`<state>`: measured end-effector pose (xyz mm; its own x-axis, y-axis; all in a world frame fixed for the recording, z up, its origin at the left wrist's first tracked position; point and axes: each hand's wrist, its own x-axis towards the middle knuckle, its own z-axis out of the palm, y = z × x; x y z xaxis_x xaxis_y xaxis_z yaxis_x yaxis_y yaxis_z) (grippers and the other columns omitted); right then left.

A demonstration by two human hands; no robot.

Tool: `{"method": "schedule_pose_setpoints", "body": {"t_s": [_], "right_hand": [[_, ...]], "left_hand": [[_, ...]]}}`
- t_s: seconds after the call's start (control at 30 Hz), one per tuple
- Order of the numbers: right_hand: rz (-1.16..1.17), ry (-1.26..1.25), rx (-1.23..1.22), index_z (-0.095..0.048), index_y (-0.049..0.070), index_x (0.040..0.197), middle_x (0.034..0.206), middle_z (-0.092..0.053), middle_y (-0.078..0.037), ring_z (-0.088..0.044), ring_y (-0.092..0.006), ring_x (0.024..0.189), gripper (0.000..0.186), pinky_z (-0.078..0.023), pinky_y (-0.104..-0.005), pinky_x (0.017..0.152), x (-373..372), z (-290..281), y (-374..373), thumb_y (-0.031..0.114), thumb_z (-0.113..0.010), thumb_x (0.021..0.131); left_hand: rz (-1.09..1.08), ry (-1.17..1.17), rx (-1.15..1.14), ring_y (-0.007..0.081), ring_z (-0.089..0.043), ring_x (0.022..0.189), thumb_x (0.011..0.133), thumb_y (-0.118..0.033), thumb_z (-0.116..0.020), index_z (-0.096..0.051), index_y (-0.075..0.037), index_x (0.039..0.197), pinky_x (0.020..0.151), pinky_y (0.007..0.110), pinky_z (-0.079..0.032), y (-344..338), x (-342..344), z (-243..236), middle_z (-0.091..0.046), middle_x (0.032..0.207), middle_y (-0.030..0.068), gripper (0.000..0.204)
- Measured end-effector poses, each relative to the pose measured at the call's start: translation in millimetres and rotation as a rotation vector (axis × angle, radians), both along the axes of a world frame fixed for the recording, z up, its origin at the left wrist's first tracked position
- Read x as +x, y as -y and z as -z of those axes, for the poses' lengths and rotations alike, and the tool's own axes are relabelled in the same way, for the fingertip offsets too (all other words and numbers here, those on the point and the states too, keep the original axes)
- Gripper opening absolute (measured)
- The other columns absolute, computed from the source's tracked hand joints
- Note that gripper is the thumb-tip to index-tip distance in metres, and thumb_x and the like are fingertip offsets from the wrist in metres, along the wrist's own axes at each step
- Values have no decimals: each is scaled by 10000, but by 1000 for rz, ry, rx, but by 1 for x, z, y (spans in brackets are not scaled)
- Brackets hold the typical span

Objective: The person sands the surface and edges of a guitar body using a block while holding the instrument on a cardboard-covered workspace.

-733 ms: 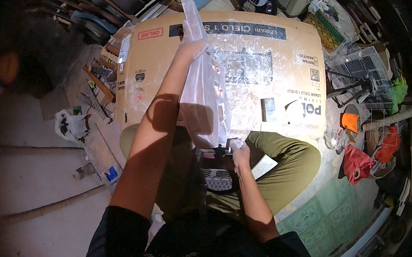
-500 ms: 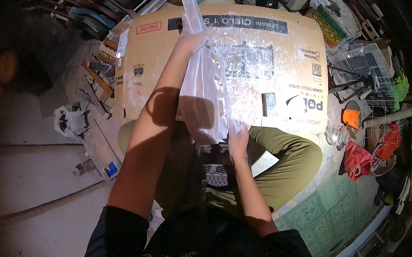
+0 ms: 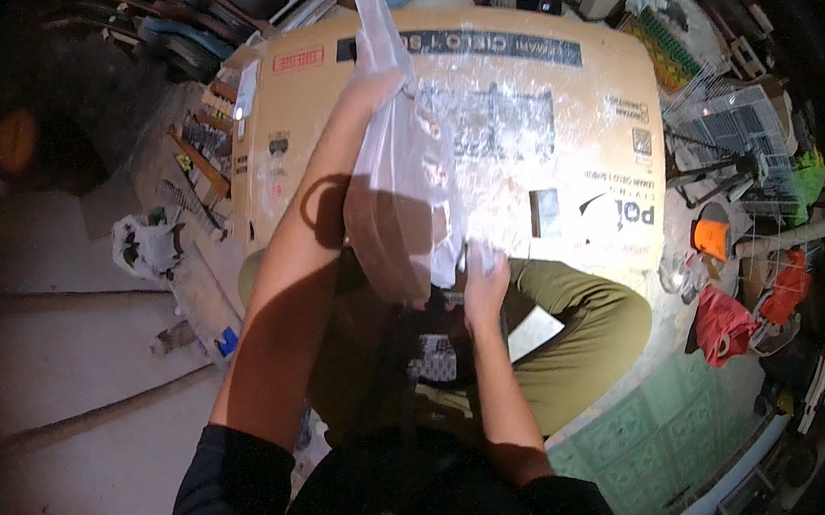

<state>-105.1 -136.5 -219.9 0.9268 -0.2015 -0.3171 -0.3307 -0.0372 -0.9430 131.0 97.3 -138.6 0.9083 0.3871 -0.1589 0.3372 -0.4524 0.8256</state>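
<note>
Head view: left hand [image 3: 375, 88] grips the clear plastic bag [image 3: 404, 191] aloft; right hand [image 3: 483, 283] pinching its bottom should pull evenly.

harsh overhead light, hard shadows, dark fisheye-bent rim, slight blur.

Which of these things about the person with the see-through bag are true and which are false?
1. The left hand holds the clear plastic bag up by its top. True.
2. The right hand rests on the floor. False: it touches the bag's lower edge.
3. A big cardboard box lies in front of the person. True.
4. The bag lies flat on the box. False: it hangs in the air.
5. The person wears green trousers. True.
</note>
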Motion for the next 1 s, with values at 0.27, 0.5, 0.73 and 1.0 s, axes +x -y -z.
{"method": "schedule_pose_setpoints", "body": {"t_s": [0.27,0.5,0.73,1.0], "right_hand": [[-72,-116,50,-624,-25,1014,922,-670,-86,-606,-144,849,231,-479,-300,777,-21,32,21,186,-652,924],[-205,-5,-299,-609,-42,1084,956,-692,-175,-644,-218,889,310,-493,-343,820,-21,32,23,210,-660,911],[-345,257,-200,-583,7,990,1227,-602,-200,-576,-346,1118,189,-444,-375,962,-13,-24,19,139,-643,868],[-866,405,-537,-573,-33,1008,1346,-524,-243,-515,-413,1194,262,-387,-482,1053,-33,-16,46,123,-639,809]], "left_hand": [[133,-77,-37,324,-637,925,565,-189,-724,-28,65,1504,815,368,-537,-15,10,18,-616,1115,284,1196],[471,-249,14,269,-645,935,726,-248,-642,-739,6,910,936,333,-458,-30,6,12,-707,979,176,328],[368,-169,-34,301,-646,778,644,-223,-692,-586,129,1088,712,370,-537,-53,13,45,-671,865,217,577],[365,-329,-137,322,-668,745,608,-182,-703,-399,133,1328,683,391,-553,-17,19,16,-657,850,235,843]]}}
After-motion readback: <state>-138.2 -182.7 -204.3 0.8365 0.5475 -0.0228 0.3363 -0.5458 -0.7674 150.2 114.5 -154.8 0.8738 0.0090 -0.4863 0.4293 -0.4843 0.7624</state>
